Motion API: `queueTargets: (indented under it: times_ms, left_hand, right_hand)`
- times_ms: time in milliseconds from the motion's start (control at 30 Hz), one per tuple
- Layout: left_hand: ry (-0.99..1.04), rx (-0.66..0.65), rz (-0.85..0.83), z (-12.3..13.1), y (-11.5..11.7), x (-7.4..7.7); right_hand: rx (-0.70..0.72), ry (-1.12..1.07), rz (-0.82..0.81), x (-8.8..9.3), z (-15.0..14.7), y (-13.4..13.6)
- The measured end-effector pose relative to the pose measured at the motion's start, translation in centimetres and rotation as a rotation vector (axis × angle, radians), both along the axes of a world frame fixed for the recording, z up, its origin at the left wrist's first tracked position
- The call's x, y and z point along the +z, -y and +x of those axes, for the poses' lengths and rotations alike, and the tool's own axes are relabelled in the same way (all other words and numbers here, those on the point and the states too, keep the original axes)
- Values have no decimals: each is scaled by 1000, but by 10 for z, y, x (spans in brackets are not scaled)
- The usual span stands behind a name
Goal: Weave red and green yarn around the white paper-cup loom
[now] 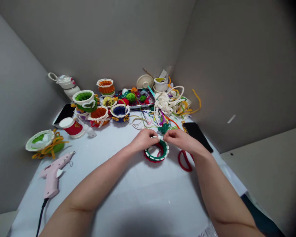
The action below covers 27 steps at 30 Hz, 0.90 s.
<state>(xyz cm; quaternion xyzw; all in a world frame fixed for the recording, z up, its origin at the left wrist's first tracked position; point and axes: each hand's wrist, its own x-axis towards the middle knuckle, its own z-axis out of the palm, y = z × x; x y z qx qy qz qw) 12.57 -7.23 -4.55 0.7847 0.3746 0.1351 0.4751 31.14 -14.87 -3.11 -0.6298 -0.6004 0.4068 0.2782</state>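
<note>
A small round woven yarn basket [165, 152], with green, white and red bands, rests on the table in front of me. My left hand [145, 139] pinches its far left rim between thumb and fingers. At the far right of the same rim, my right hand [178, 139] has thumb and fingertips pressed together; what lies between them is too small to make out. A bundle of green yarn [164, 128] lies just beyond my fingertips. Red-handled scissors [185, 161] lie by my right wrist, partly hidden under it.
A pink glue gun [54, 173] with a black cord lies at left. Several finished yarn baskets [100, 115] stand behind, near a tray [138, 106] of yarn balls. White yarn [165, 103] heaps at back right. A black phone [197, 135] lies right; a red-and-white cup [72, 127] stands left.
</note>
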Motion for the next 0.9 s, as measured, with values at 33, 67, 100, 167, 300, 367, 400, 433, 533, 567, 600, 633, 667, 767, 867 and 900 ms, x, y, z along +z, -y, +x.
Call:
queueTargets:
  times_ms: [33,67,100,167,300,367,400,433,533,567,600,633,667,767,867,900]
  left_hand:
    - [7,-8,-14,1,0,1]
    - [19,-20,-40,1,1,2]
    - [33,-32,-75,2,1,3]
    - [50,-48,-146,3,1,4]
    - [56,-59,-183,5,0,4]
    - [46,-74,-158,5,0,4]
    - [37,-84,-145,5,-1,4]
    - [30,-93,-137,5,-1,4]
    - [30,-114,-154,4,-2,5]
    - [33,-111,-163,3,-3,5]
    - [35,-107,-169,3,-3,5]
    - [38,-101,-171,3,-3,6]
    - [40,-92,-169,3,-3,6]
    - [60,-58,-167,2,-3,6]
    - [65,-11,-185,2,-2,5]
    - [58,3,-184,2,-2,5]
  right_hand:
    - [1,12,-3,-2,-1,0]
    - [-1,22,-2,-5,-2,-1]
    - [-6,30,4,-7,-4,-2]
    - [-16,38,16,-9,-6,-2]
    - [-17,55,25,-6,-10,-2]
    - [-8,55,30,-5,-10,-3]
    - [-4,45,34,-6,-10,-3]
    - [-4,26,35,-7,-10,-4]
    - [-32,-80,1,-13,-10,-7]
    - [-49,-134,-27,-14,-11,-8]
    - [-68,-195,-63,-16,-11,-8]
    - [-84,-261,-103,-16,-12,-9]
    - [-95,-322,-140,-16,-13,-10]
    - [-109,-383,-175,-11,-11,-10]
    - [-113,-258,-76,-3,-3,-7]
    - [-113,-213,-38,-1,1,-6]
